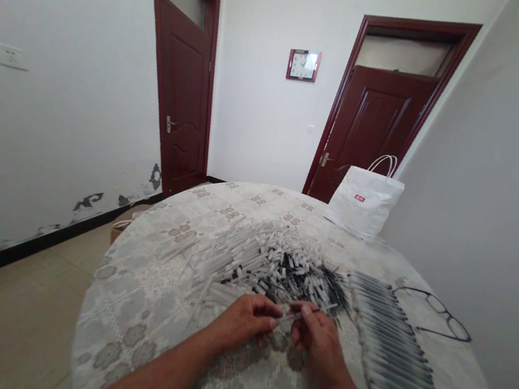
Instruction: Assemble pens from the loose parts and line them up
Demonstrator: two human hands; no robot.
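Observation:
Both my hands meet over the near middle of a round table [143, 321] with a pale lace cloth. My left hand [245, 322] and my right hand [318, 337] are closed in pinches on the two ends of one thin pen [297, 315], held between them just above the cloth. Right behind the hands lies a big loose pile of white pen barrels and black pen parts [268, 264]. A neat row of assembled pens [393, 349] runs along the table to the right of my right hand.
A pair of black-framed glasses [438, 314] lies at the table's right edge. A white paper bag [362, 202] stands at the far side. Two dark red doors [184, 95] and a wall clock [304, 64] are behind. Tiled floor lies to the left.

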